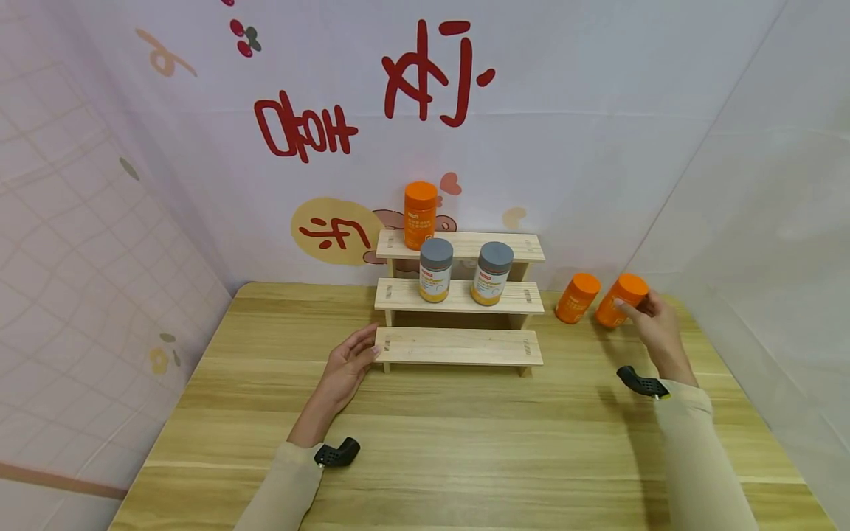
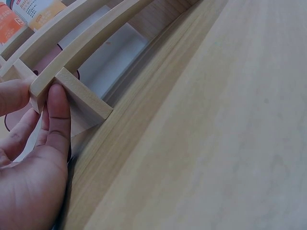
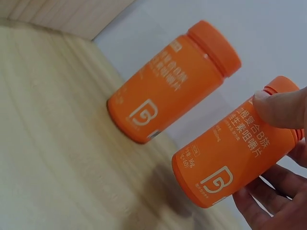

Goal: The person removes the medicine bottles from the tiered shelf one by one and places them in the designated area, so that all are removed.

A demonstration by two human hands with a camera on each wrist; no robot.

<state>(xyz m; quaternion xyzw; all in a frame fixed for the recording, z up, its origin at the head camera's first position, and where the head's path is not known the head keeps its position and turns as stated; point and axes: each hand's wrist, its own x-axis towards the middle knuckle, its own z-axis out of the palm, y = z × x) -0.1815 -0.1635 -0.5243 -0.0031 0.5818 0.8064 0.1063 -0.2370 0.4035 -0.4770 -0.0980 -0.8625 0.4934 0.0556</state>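
At the right of the head view, my right hand (image 1: 657, 324) grips an orange vitamin bottle (image 1: 620, 301). In the right wrist view its thumb lies on the upper part of that bottle (image 3: 230, 148), with fingers curled behind; whether the base touches the table cannot be told. A second orange bottle (image 1: 578, 299) stands just left of it. My left hand (image 1: 347, 369) pinches the left end of the lowest board of a three-step wooden rack (image 1: 458, 346). Seen from the left wrist, the thumb is above the board (image 2: 91, 43) and fingers are under it.
One orange bottle (image 1: 420, 217) stands on the rack's top step. Two grey-capped bottles, a left one (image 1: 435, 271) and a right one (image 1: 492, 274), occupy the middle step. The wooden table (image 1: 465, 450) meets a printed wall covering (image 1: 564, 162) behind and at both sides.
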